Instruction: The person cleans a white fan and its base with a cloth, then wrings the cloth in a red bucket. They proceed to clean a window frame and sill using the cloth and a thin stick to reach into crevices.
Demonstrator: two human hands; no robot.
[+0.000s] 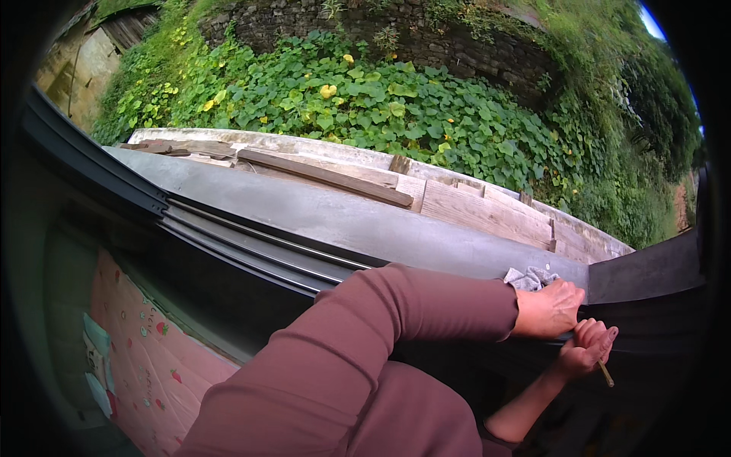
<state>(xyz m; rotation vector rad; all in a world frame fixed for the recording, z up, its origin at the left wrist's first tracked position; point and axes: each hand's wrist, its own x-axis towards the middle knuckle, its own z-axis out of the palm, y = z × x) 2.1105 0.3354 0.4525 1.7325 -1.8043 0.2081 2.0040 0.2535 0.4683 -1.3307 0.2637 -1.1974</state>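
My left hand (549, 310) is bent over the right end of the window sill, its fingers curled down and mostly hidden. A crumpled grey cloth (531, 279) sits on the sill against the far side of this hand; whether the fingers hold part of it cannot be seen. Just below and to the right, my right hand (588, 348) is closed around a thin stick (607, 376). Its lower end sticks out beneath the fist, while the upper part is hidden by the hands. Both hands are close together at the corner of the window frame.
A grey outer sill (342, 205) runs beside the sliding window track (257, 240). Beyond it lie wooden boards (485, 211) and a wooden strip (325, 177), then leafy vines (342, 103) and a stone wall (457, 51). Indoors, a pink strawberry-patterned quilt (148, 365) is at lower left.
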